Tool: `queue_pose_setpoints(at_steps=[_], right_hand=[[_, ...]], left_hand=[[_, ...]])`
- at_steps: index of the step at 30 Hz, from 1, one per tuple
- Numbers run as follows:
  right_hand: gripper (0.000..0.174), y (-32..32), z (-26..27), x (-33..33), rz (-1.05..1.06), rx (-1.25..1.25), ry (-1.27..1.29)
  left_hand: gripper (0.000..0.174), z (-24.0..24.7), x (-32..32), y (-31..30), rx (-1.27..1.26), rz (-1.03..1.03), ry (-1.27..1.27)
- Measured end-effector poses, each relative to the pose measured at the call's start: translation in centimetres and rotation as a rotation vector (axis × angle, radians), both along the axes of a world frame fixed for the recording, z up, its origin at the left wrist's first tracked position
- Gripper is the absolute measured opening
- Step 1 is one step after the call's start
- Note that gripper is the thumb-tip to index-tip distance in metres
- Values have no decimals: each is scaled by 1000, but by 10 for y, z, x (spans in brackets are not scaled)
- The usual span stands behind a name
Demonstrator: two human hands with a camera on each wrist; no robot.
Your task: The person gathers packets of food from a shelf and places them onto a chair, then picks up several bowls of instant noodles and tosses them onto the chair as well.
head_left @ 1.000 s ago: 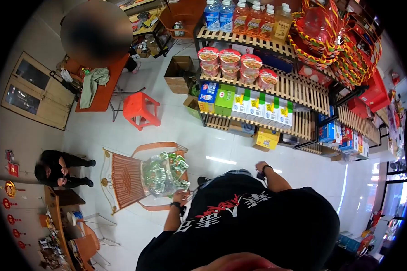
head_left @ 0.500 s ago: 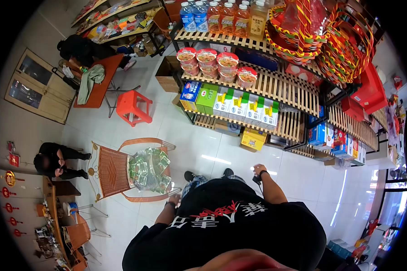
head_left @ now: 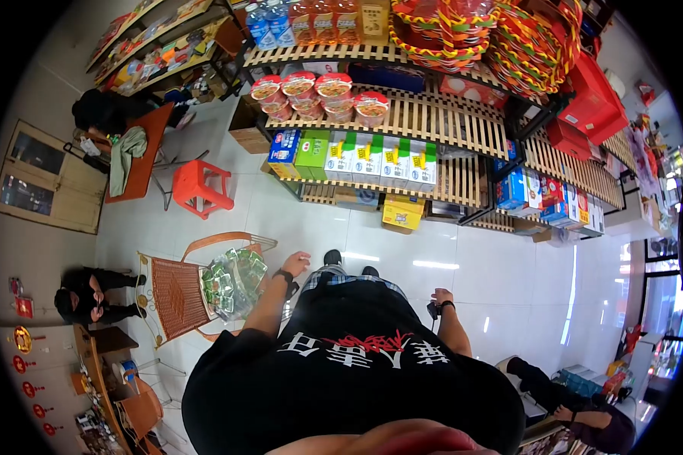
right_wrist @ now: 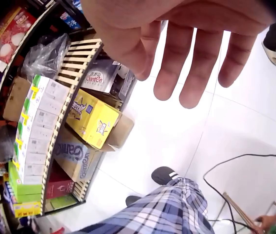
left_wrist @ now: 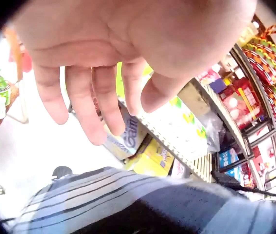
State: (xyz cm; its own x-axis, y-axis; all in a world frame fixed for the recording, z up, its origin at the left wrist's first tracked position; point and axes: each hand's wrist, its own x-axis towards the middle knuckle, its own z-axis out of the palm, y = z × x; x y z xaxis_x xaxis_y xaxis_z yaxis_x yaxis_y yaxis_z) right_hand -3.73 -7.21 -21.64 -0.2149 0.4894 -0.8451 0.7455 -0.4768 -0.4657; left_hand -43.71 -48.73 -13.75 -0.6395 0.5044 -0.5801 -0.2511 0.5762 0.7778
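Observation:
My left hand (head_left: pixel 297 263) hangs in the air in front of my body, to the right of the wicker chair, with nothing in it. In the left wrist view its fingers (left_wrist: pixel 82 105) droop, slightly bent and spread. A clear bag of green-and-white packets (head_left: pixel 235 284) rests on the seat of the chair (head_left: pixel 180 294); my left forearm overlaps its edge in the head view. My right hand (head_left: pixel 441 296) is low at my right side, also holding nothing. Its fingers (right_wrist: pixel 194 73) hang loosely over the tiled floor in the right wrist view.
Ahead stands a slatted shelf rack (head_left: pixel 432 110) with bottles, noodle cups (head_left: pixel 334 89) and drink cartons (head_left: pixel 368 157). A yellow box (head_left: pixel 402 211) sits beneath it. A red stool (head_left: pixel 203 188) is beyond the chair. One person (head_left: pixel 91 296) sits left; another (head_left: pixel 577 409) is at lower right.
My left hand has moved away from the bag of packets and swung forward and up. My body has shifted right of the chair. A person has come into view at lower right.

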Motion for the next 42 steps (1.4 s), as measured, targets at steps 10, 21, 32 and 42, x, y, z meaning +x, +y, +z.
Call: queue_pose_setpoints(at_steps=[10, 21, 32, 42], right_hand=[[27, -59, -21, 38, -325, -31, 39], [30, -63, 12, -17, -221, -7, -138], [24, -19, 59, -269, 37, 269, 171], [25, -45, 140, -408, 211, 424, 427]], left_hand=[[25, 103, -47, 163, 329, -215, 163], [20, 147, -122, 204, 556, -222, 105], [17, 186, -265, 202, 546, -82, 261], [41, 182, -337, 248, 453, -139, 405]])
